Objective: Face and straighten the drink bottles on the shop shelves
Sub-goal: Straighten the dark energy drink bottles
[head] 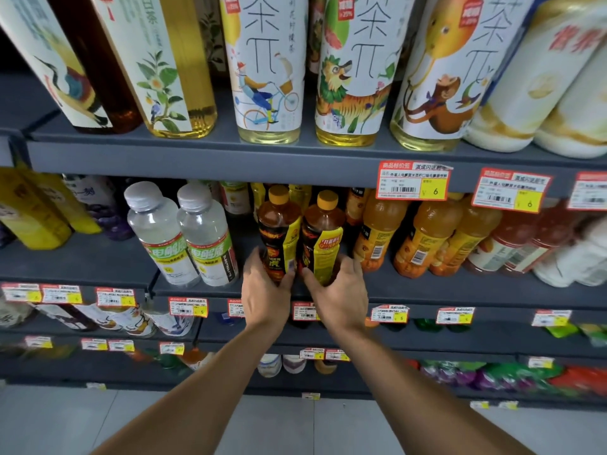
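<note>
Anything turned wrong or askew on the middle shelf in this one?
Yes. Two orange bottles right of the hands show barcodes outward, so they are not faced. The dark bottles, one gripped by the left hand, one by the right hand, are also turned side-on. Nothing looks spilled.

Two upright dark yellow-capped bottles (300, 234)

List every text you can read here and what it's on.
"茶π": three tea bottles, top shelf.
"白茶": flower-label bottle, top left.
"商品标价签", "6": red price tag below them.
"电解质": green labels of two clear bottles.
"IGEN": dark bottle gripped by the left hand.
"5": lower price tag.
Too blurred: second dark bottle in the right hand, barcodes, other tags.
</note>
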### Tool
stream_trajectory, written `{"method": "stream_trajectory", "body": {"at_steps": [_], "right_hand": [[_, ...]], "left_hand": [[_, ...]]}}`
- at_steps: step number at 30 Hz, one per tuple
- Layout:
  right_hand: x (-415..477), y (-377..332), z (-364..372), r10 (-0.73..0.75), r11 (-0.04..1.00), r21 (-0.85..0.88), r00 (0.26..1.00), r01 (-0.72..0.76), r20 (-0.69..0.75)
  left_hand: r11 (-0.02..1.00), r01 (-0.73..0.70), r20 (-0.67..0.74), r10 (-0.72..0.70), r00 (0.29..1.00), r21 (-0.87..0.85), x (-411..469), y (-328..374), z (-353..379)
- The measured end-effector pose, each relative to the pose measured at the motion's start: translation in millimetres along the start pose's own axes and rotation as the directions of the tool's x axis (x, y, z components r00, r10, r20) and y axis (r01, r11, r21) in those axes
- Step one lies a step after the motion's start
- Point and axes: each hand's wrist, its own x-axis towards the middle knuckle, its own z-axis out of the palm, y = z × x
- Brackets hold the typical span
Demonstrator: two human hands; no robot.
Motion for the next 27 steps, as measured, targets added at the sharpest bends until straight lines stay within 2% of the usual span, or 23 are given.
{"method": "stream_trajectory", "body": {"at_steps": [4,9,16,20,27], "right_hand": [[-2,2,2,0.01,0.998,0.063,1.0,-0.009,-0.011],[-3,4,1,-0.039,0.99,0.135,0.999,0.038,0.002],[12,18,-13,-0.208,0.967,0.186,0.958,0.172,0.198],[10,21,-12,-0.177,0.971,0.203,0.953,0.128,0.248],[9,24,-12,-0.162,0.959,0.269,0.946,0.084,0.282]], "left_hand": [[0.999,-0.026,0.028,0.025,0.999,0.02,5,1,-1],[1.0,0.024,0.022,-0.023,0.999,-0.004,2,1,2],[1.0,0.024,-0.012,-0.024,1.0,0.003,-27,-8,-6],[0.999,0.047,-0.037,-0.046,0.998,0.025,-36,-15,-10],[0.976,0.207,-0.119,-0.199,0.973,0.065,-35,-7,-5]]}}
